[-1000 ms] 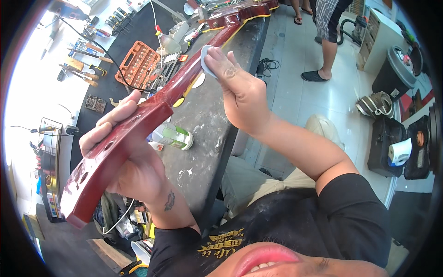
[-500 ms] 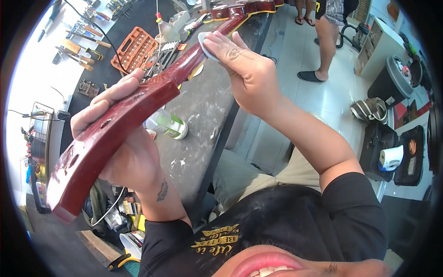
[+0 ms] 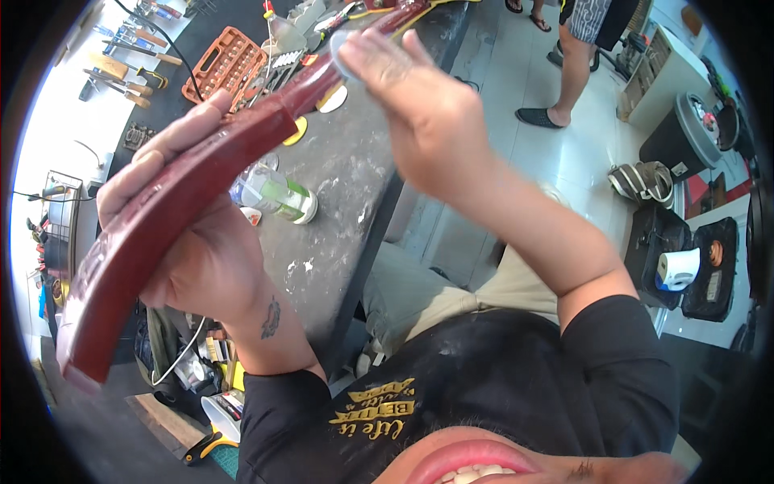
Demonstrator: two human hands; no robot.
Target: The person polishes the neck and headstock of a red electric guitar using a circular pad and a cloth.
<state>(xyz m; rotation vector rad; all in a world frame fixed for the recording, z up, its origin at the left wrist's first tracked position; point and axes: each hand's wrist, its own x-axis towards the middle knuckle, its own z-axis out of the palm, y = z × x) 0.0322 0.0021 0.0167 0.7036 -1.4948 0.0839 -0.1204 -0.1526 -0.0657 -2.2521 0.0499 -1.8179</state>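
Observation:
A glossy dark red guitar (image 3: 181, 181) slants across the left side, its thick end close to me and its slim neck running away over the workbench. My left hand (image 3: 214, 254) is closed round the thick end, fingers over the far side and palm against the near side. Beyond it, my right hand (image 3: 423, 113) presses a thin pale grey pad (image 3: 337, 53) to the neck with nearly straight fingers; the hand is slightly blurred. The guitar's far end is cut off by the top edge.
On the dark workbench (image 3: 339, 169) stand a clear bottle with a green label (image 3: 282, 195) and an orange socket case (image 3: 228, 68). Hand tools (image 3: 125, 77) lie at the upper left. A person's leg (image 3: 574, 81) shows beyond the bench, near a grey bin (image 3: 685, 141).
The guitar and my left hand have shifted left and slightly down. My right hand and the pad have moved a little left and up, still at the neck.

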